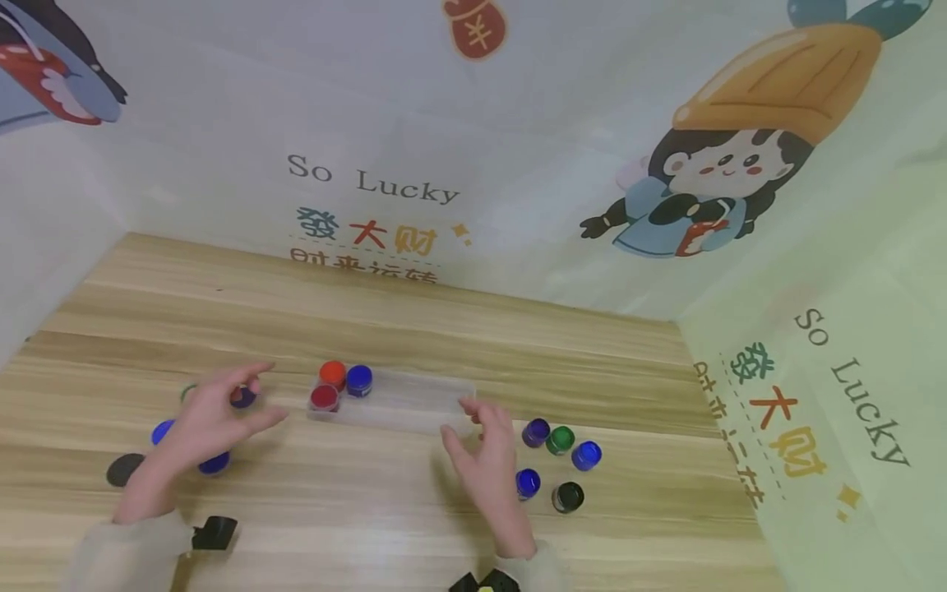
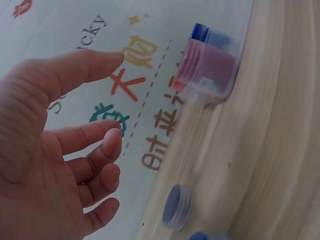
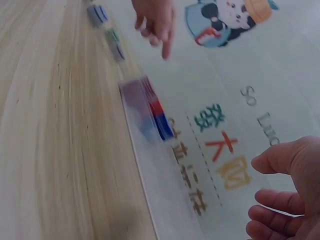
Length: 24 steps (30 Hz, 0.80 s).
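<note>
A clear plastic tray point(image 1: 414, 399) lies on the table between the two hands. At its left end sit small paint pots: an orange-red one point(image 1: 333, 374), a dark red one point(image 1: 324, 398) and a blue one point(image 1: 359, 380). To the left of the tray, my left hand point(image 1: 203, 415) hovers with thumb and index finger spread, nothing between them. Partly hidden beneath it are several round lids, among them a blue lid point(image 1: 214, 464). Near the tray's right end is my right hand point(image 1: 484, 460), its fingers loosely bent and thumb apart, holding nothing; whether it touches the tray, I cannot tell.
Right of the right hand stand several small pots: purple point(image 1: 536, 432), green point(image 1: 561, 440), blue point(image 1: 587, 455), another blue and a black one point(image 1: 568, 497). A dark grey disc point(image 1: 126, 469) lies at the far left. A printed cloth point(image 1: 533, 205) rises behind the wooden table point(image 1: 355, 510).
</note>
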Motion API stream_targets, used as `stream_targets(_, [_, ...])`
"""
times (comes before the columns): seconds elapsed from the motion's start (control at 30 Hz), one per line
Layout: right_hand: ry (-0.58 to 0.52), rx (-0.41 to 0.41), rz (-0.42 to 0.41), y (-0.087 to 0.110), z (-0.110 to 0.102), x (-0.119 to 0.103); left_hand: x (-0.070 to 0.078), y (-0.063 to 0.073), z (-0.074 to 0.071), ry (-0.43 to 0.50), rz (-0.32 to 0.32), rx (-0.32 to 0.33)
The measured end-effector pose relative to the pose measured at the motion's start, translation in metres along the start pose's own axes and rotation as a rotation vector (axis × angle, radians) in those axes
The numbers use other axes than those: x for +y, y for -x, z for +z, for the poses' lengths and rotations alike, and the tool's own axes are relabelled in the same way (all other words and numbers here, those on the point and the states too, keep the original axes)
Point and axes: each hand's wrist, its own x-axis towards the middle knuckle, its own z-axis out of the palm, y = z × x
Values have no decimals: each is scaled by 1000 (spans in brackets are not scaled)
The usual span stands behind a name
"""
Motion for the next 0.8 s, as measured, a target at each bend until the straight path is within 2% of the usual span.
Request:
stream_targets(0.13, [-4,-49,-44,-16,26,-8,2,-11,10,-24,-33,-90])
stream_targets(0.37, [-42,-135,-20,-32,58,-18,4,-24,23,-44,-99,-196])
stream_targets(0.67, [103,-258,85,-43,89,-27,-1,-31,31,-46,-136,-258])
stream_targets(0.8, [131,-279,132,-45,98,-27,-2,-32,33,-54,-135,-271])
